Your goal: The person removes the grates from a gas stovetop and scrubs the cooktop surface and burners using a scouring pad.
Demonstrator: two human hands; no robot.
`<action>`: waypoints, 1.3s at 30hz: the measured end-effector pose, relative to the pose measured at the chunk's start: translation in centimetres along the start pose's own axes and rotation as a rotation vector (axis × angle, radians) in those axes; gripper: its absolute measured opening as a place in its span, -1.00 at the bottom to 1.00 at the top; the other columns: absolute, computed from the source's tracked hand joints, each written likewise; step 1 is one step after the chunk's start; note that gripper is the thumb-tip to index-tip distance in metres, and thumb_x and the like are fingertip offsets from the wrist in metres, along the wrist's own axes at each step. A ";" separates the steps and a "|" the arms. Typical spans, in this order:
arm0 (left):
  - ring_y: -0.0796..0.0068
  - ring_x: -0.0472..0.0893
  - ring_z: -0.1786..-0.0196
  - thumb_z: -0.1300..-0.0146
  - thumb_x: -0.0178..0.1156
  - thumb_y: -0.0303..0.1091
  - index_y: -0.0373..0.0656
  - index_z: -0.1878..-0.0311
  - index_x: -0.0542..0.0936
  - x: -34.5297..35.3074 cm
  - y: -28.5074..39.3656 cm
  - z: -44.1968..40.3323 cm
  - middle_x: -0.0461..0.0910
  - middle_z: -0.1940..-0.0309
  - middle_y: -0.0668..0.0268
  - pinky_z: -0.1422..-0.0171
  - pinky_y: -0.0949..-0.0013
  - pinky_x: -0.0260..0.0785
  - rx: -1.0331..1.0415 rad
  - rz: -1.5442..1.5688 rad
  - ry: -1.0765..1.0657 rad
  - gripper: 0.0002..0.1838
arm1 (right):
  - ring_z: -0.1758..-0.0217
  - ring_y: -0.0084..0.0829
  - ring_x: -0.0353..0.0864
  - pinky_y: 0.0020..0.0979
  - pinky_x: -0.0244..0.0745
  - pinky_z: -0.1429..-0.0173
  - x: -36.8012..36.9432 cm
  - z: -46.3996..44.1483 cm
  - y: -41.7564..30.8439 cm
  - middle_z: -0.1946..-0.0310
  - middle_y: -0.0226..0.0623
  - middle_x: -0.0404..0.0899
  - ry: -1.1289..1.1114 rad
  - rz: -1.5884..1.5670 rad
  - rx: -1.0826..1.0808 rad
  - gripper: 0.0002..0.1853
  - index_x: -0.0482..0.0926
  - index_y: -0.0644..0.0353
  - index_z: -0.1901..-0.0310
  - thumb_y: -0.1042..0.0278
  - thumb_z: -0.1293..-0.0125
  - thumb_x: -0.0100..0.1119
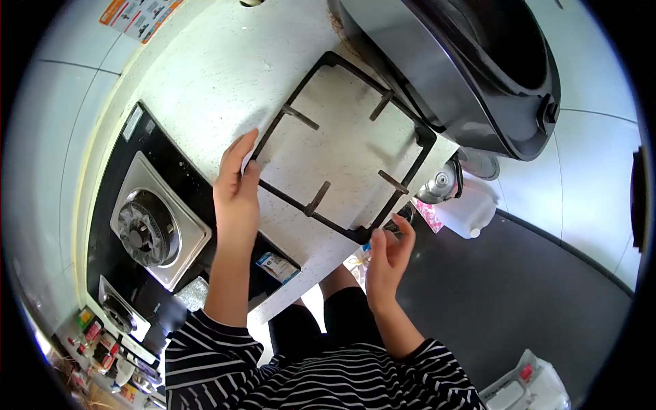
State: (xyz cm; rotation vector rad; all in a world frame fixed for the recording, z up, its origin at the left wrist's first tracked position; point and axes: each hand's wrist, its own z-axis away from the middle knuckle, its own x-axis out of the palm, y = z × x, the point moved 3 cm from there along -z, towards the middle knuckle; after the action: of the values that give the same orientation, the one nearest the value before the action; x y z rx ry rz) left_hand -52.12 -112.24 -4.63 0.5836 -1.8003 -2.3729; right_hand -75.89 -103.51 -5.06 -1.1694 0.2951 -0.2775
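A black square pot grate (339, 236) with short inward prongs is over the white speckled counter (198, 89). My left hand (237, 188) is at the grate's left side, thumb against the bar and fingers along its outer edge. At the near right corner, my right hand (391, 260) has its thumb by the frame and its fingers curled. Whether the grate rests fully on the counter, I cannot tell.
On the left is a black gas stove with a burner (145, 229) on a steel plate. A large dark grey appliance (444, 68) stands at the back right. Beyond the counter's right edge are a metal canister (437, 188) and a white plastic jug (471, 212). A white bag (529, 383) lies lower right.
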 end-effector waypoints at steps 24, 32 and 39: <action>0.02 0.60 -0.21 -0.23 0.02 -0.75 -0.38 -0.21 0.59 -17.3 -7.0 23.6 0.58 -0.18 -0.02 -0.34 0.15 0.41 -0.023 -0.251 0.477 -0.53 | -0.26 0.07 0.53 -0.11 0.51 -0.30 17.8 17.6 3.1 -0.22 0.02 0.50 -1.335 0.558 -0.759 -0.50 0.56 0.31 -0.12 0.68 -0.06 0.27; 0.09 0.49 -0.40 -0.19 0.10 -0.53 -0.34 -0.37 0.46 -16.0 -8.4 23.4 0.49 -0.36 0.05 -0.49 0.10 0.33 0.042 -0.561 0.161 -0.39 | -0.53 -0.05 0.34 0.09 0.23 -0.51 16.8 16.2 4.8 -0.46 -0.15 0.37 -1.211 1.004 -1.012 -0.50 0.50 0.29 -0.31 0.47 -0.32 0.01; 0.12 0.29 -0.55 -0.24 0.10 -0.43 -0.34 -0.41 0.39 -13.0 -7.4 15.7 0.29 -0.51 0.08 -0.60 0.04 0.16 0.223 -0.694 0.138 -0.38 | -0.49 0.06 0.36 0.05 0.20 -0.54 20.5 10.8 2.8 -0.38 -0.11 0.48 -0.888 0.972 -1.106 -0.52 0.57 0.31 -0.26 0.64 -0.30 0.01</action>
State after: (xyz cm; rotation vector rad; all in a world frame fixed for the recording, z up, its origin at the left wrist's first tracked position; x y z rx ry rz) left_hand -44.74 -91.81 -5.02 1.5806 -2.0497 -2.4106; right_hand -52.68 -100.69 -5.47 -1.9109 0.1788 1.3979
